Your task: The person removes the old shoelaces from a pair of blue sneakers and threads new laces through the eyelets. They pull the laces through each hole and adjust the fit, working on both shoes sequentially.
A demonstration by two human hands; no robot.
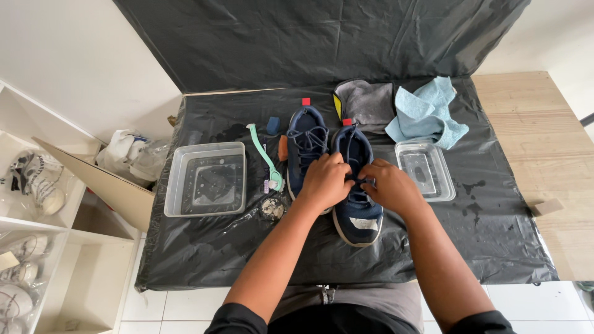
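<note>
Two clear plastic tubs on the black plastic sheet [216,260]. The big square tub [206,179] on the left holds shallow water, nothing else seen in it. The small tub [426,170] on the right also holds a little water, with a dark shape in or under it, can't tell what.

Two navy shoes side by side mid-table, toes toward the person. Left hand [326,181] rests over the left shoe [305,145], fingers curled down, reaching to the laces [357,181] of the right shoe [356,210]. Right hand [390,185] sits on the right shoe, fingers pinched nearly closed on a lace; the two hands almost touch over it.

Two cloths behind the shoes: one grey cloth [368,104], one light blue cloth [427,111], touching each other. One mint green brush [266,159] lies between the big tub and the left shoe. One small round lid or dish [271,208] sits just below the brush head. One small blue block [273,125] sits by the brush handle. Wooden table [544,154] shows bare on the right. White shelves [37,247] on the left hold several bagged shoes.
</note>
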